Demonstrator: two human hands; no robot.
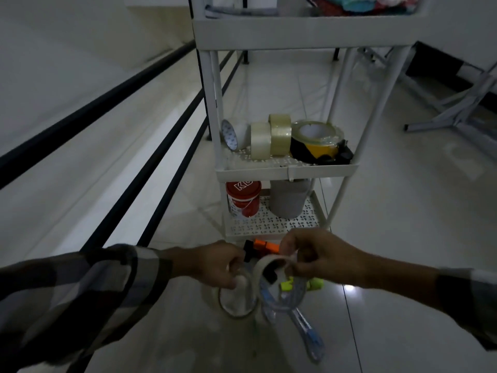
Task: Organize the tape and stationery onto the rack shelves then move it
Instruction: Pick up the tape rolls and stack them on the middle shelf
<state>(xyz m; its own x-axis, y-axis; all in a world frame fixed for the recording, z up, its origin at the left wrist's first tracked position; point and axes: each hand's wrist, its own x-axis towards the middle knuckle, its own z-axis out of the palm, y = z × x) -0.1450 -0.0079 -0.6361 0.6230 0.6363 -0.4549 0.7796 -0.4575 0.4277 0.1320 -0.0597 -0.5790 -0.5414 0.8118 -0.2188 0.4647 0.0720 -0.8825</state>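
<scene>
A white three-tier rack (287, 170) stands on the floor ahead. On its middle shelf sit a white tape roll (233, 134), two clear tape rolls (271, 140) and a black-and-yellow hazard tape roll (314, 141). My left hand (215, 265) grips a clear tape roll (236, 297) low over the floor. My right hand (320, 257) holds a pale masking tape roll (271, 267) beside it. Below my hands on the floor lie an orange cutter (262, 246), yellow-green markers (301, 284) and clear plastic-wrapped pens (304, 327).
The bottom shelf carries a red-and-white can (243, 200) and a grey tub (289, 199). Coloured cloths fill the top tray (376, 6). Black railing bars (129, 184) run along the left. A grey folding stand (457, 109) sits at the right on tiled floor.
</scene>
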